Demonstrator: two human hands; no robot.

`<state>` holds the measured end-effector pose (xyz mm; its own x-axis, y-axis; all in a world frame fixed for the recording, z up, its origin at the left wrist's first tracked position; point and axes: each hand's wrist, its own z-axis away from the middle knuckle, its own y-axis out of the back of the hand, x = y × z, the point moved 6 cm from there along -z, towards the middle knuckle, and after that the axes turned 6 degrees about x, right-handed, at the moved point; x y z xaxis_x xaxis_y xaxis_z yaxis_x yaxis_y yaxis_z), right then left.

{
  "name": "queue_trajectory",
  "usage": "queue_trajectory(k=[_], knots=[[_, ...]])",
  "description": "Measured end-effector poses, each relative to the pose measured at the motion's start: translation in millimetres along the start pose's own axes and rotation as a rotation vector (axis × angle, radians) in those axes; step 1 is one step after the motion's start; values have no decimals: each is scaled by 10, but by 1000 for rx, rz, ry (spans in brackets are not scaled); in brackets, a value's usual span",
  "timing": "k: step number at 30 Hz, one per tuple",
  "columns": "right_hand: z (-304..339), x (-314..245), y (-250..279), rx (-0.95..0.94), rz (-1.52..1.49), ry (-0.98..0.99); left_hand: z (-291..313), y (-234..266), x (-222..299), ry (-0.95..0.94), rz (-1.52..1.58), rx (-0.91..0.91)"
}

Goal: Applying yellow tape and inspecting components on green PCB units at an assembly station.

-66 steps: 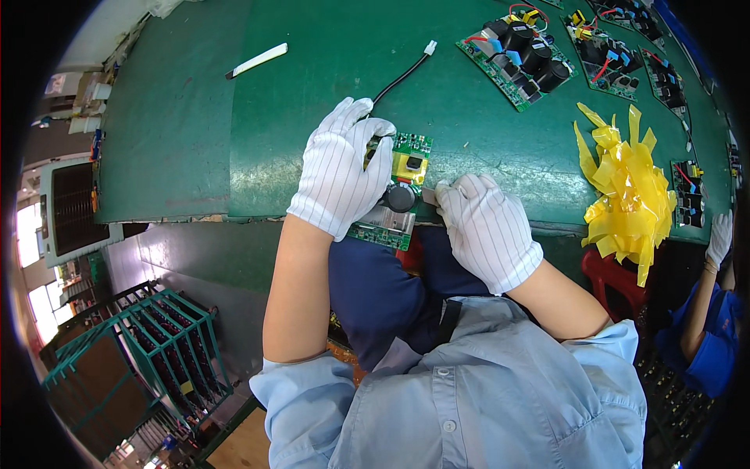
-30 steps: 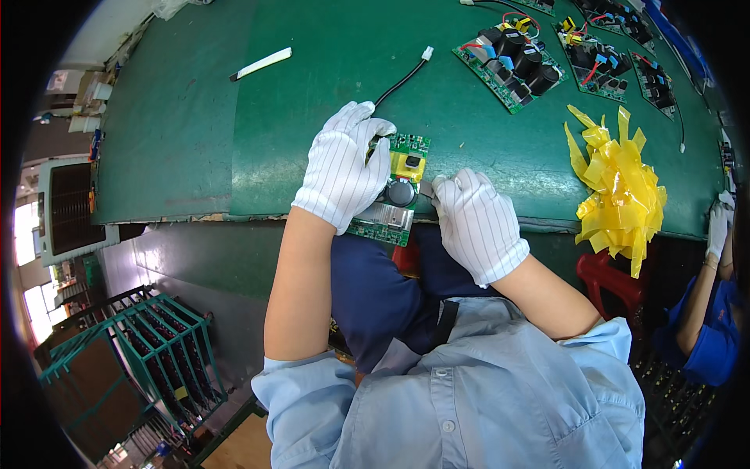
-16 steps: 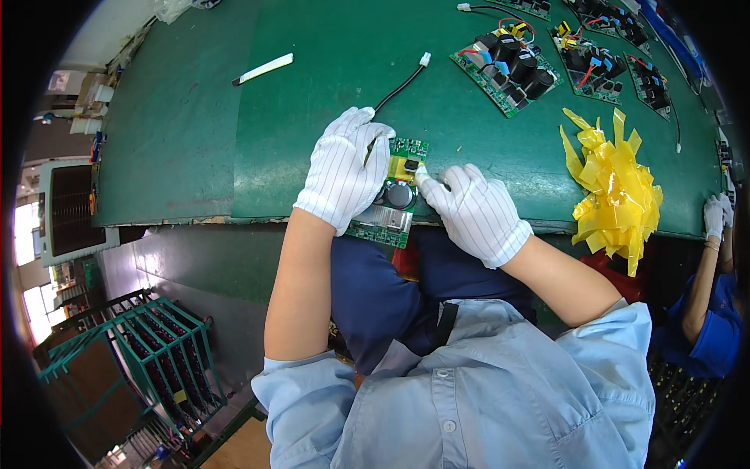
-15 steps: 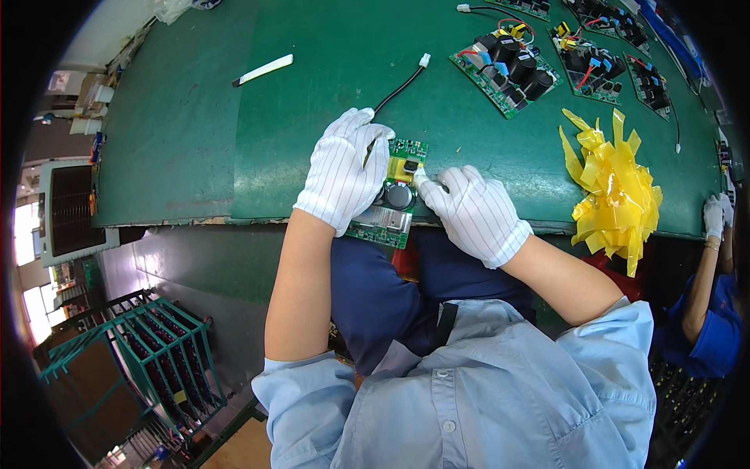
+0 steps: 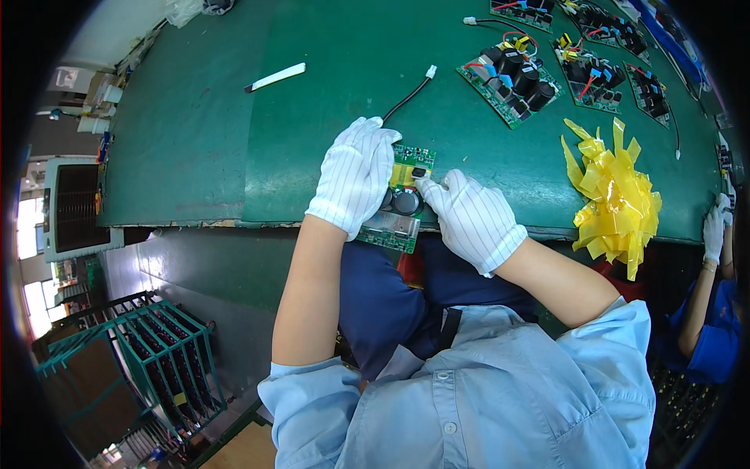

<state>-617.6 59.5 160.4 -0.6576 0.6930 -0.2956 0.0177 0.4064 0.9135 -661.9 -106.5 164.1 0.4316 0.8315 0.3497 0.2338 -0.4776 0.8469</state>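
A green circuit board (image 5: 388,234) lies at the near edge of the table, partly overhanging it. On it are a yellow-taped transformer (image 5: 401,175) with a dark top piece and round black capacitors (image 5: 406,202). My left hand (image 5: 355,176), in a white striped glove, is closed over the board's left side and hides much of it. In a matching glove, my right hand (image 5: 473,219) has curled fingers, its thumb and fingertip touching the transformer's right side. Anything pinched there is too small to make out. A black cable (image 5: 406,100) with a white plug runs out beyond my left hand.
Yellow tape strips (image 5: 617,195) hang in a bunch over the table edge at right. Several populated boards, including a nearer one (image 5: 508,82), lie at the far right. A white-handled, dark-tipped tool (image 5: 277,76) rests far left. At right, a co-worker's gloved hand (image 5: 714,227) shows.
The whole view has shifted slightly, moving table things a little right and down. My right fingertips have moved slightly left across the transformer, close below its dark piece. My left hand keeps its hold.
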Motion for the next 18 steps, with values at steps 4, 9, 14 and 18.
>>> queue_trajectory(k=[4,9,14,18], knots=[[-30,-67,48,21,19,-37,-14,18,67,-64,-48,84],[-82,-117,110,0,88,-17,-86,56,71,116,38,6],[-188,-127,172,-116,79,-64,-84,56,50,149,82,-5],[-237,-121,169,-128,16,-84,-40,-5,8,120,25,70]])
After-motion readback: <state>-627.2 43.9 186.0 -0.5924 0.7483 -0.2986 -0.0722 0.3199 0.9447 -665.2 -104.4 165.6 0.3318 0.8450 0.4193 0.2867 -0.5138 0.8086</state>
